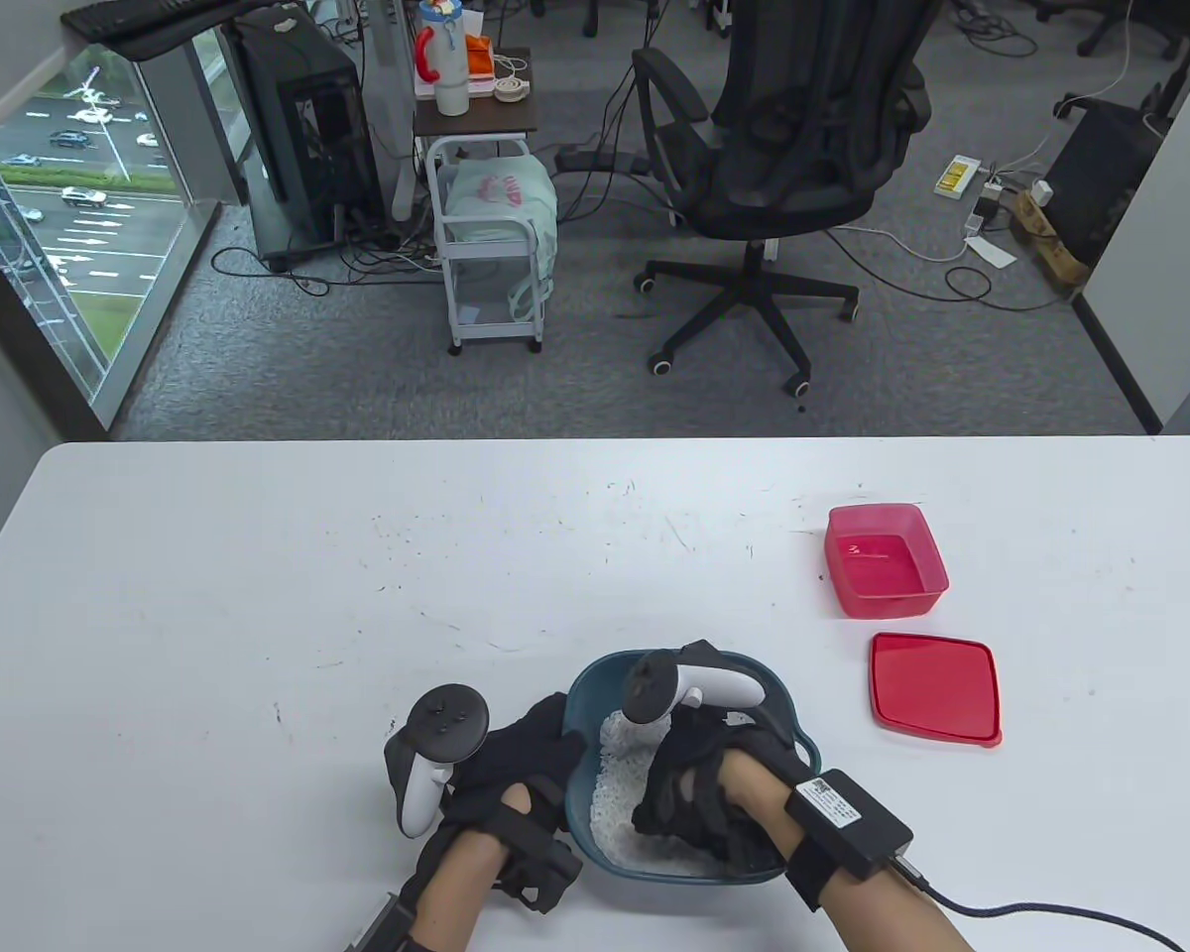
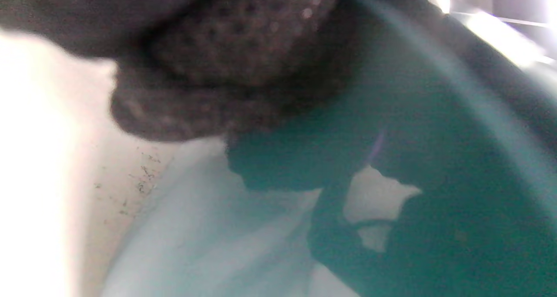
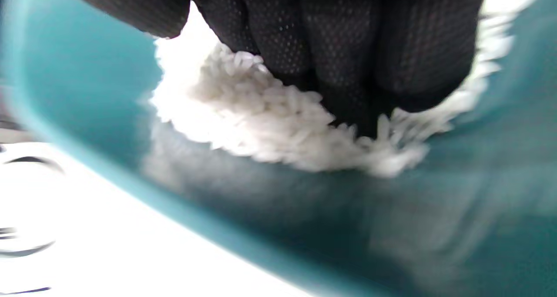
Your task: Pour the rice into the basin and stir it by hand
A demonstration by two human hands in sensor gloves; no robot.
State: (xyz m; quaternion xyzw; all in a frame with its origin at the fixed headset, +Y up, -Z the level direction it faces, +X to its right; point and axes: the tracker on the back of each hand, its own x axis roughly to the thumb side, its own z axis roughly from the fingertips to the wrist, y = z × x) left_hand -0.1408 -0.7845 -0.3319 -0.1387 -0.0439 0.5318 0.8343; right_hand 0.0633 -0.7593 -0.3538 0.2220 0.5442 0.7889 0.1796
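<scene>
A teal basin point(image 1: 595, 686) with white rice point(image 1: 617, 788) in it stands near the table's front edge. My right hand point(image 1: 696, 798) is inside the basin, palm down. In the right wrist view its fingers point(image 3: 348, 48) hang close together, with the tips sunk in the rice point(image 3: 270, 114) against the basin wall point(image 3: 87, 92). My left hand point(image 1: 521, 764) holds the basin's left side at the rim. The blurred left wrist view shows a gloved finger point(image 2: 239, 48) lying on the basin's outer wall point(image 2: 435, 136). Most of the rice is hidden under my right hand.
An empty red box point(image 1: 885, 560) stands to the right, behind the basin, and its flat red lid point(image 1: 935, 687) lies just in front of it. The white table point(image 1: 307, 595) ends at its far edge, with an office chair point(image 1: 783, 149) and a cart point(image 1: 491, 248) beyond.
</scene>
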